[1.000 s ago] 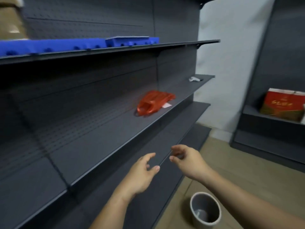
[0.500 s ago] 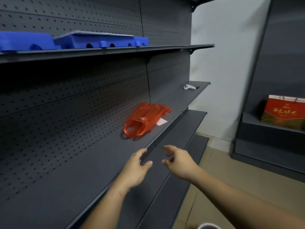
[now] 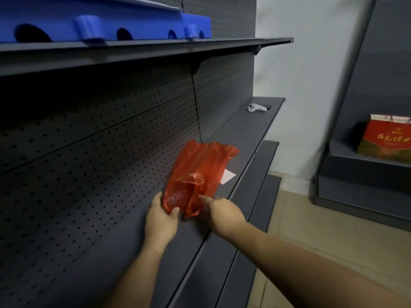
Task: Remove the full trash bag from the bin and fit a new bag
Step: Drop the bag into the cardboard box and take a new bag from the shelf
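The left hand (image 3: pixel 160 221) lay on the dark grey shelf (image 3: pixel 124 241), its thumb and fingers (image 3: pixel 174 211) closed on the near edge of the red plastic bag (image 3: pixel 196 177). Just right of it, the right hand (image 3: pixel 223 213) pointed its forefinger at the bag's near end, the tip touching or nearly touching the plastic; the blur made it hard to say, and its other fingers were curled under. The bag was thin, translucent and crumpled, lying flat on the shelf with its open loops toward the hands. A white slip of paper (image 3: pixel 227 176) showed beside it. Farther along the shelf sat a white controller (image 3: pixel 256 107). Above, a blue tray (image 3: pixel 106 25) rested on the upper shelf (image 3: pixel 200 46). At far right stood a red gift box (image 3: pixel 388 138).
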Tool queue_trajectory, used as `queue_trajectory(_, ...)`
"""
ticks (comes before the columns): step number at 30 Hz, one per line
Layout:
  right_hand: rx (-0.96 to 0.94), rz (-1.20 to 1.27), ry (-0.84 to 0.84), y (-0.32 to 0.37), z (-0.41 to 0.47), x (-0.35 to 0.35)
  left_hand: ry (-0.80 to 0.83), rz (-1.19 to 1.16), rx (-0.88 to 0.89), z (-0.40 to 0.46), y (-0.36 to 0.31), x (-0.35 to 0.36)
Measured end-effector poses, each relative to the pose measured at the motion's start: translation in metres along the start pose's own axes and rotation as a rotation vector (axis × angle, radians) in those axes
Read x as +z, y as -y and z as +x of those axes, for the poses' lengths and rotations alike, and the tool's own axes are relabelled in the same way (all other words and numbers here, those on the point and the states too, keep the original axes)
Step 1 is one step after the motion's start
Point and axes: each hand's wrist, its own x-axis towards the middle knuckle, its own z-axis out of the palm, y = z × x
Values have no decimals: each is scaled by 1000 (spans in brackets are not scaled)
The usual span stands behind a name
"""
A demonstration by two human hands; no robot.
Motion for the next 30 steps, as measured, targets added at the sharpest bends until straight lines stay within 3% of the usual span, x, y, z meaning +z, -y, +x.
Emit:
queue_trajectory(9, -159, 15, -129, -21, 16, 3, -94, -26, 81, 11, -20, 5)
queue_trajectory(19, -176, 155, -592, -45, -19, -166, -175, -60, 492, -17, -168, -20)
queue_trajectory(25, 14, 330, -655, -88, -103, -269, -39, -150, 664, -81, -257, -8)
queue_trajectory(30, 140, 282, -610, -149, -177, -309, 184, -274, 645, -131, -289, 36)
